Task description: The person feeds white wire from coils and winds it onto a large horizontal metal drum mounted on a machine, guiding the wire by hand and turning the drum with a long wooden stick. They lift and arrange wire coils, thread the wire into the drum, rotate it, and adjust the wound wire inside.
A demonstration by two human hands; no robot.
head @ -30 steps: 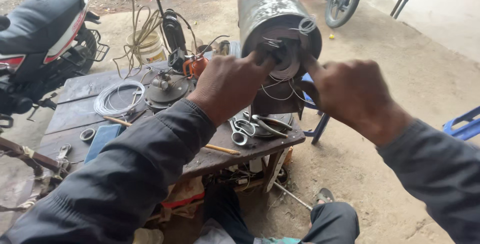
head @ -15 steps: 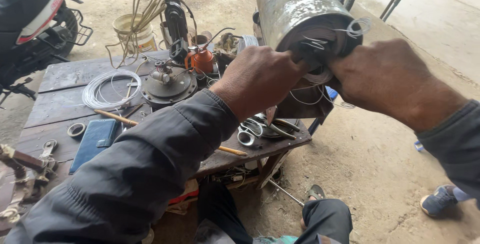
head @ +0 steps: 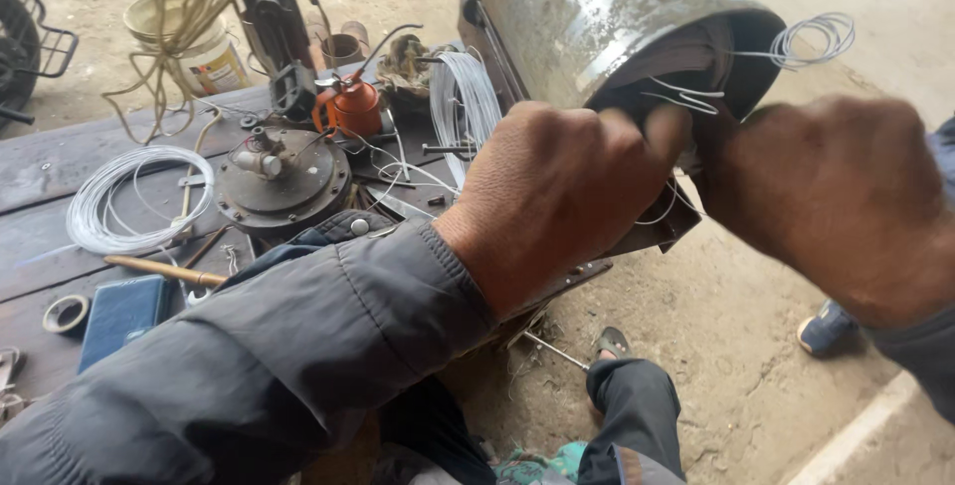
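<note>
A large worn metal motor housing (head: 597,7) lies on its side at the top centre, open end toward me. My left hand (head: 557,187) is closed at the dark opening, fingers curled over the rim and the thin white wires (head: 686,97) coming out of it. My right hand (head: 836,187), blurred, is closed just right of it at the same opening. What the fingers pinch is hidden. A loop of the white wire (head: 816,37) sticks out at the upper right of the housing.
A dark wooden workbench (head: 40,162) holds a white wire coil (head: 134,201), a round motor end cover (head: 279,182), an orange oil can (head: 353,107), a tape roll (head: 65,314), a blue case (head: 121,316). A bucket (head: 204,47) stands behind. Dirt floor, my knee (head: 632,395) below.
The view has come closer and shifted right. Both hands have stayed at the housing's open end, with the right hand moving and blurred; the wire loop now shows at the upper right.
</note>
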